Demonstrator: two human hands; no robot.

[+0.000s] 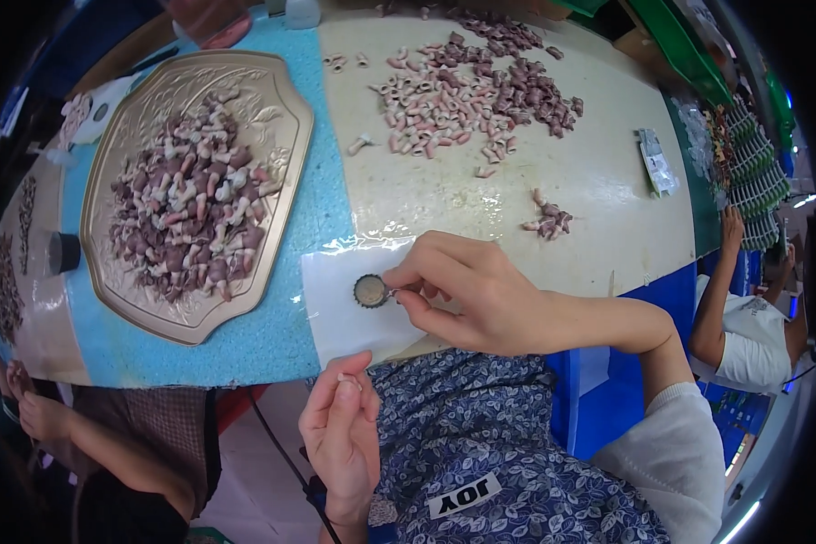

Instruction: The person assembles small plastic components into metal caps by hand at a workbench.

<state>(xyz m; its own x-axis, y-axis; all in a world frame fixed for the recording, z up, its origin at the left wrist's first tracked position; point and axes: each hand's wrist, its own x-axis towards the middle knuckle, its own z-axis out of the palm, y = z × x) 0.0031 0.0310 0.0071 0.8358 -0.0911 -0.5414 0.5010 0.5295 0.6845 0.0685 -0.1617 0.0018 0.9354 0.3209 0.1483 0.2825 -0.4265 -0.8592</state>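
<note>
My right hand is pinched, thumb and forefinger together, at the right rim of a small crimped bottle cap with greyish-brown stuff inside. Something thin and dark shows at those fingertips, too small to name. The cap lies on a white sheet near the table's front edge. Below the sheet, my left hand is raised palm up, its thumb pressed to the fingers around a tiny pale piece. Most of that piece is hidden by the fingers.
A gold tray heaped with small purple and white moulded pieces stands left. Pink and purple pieces lie behind, a small cluster to the right. A small packet lies farther right. Other people's arms show at both sides.
</note>
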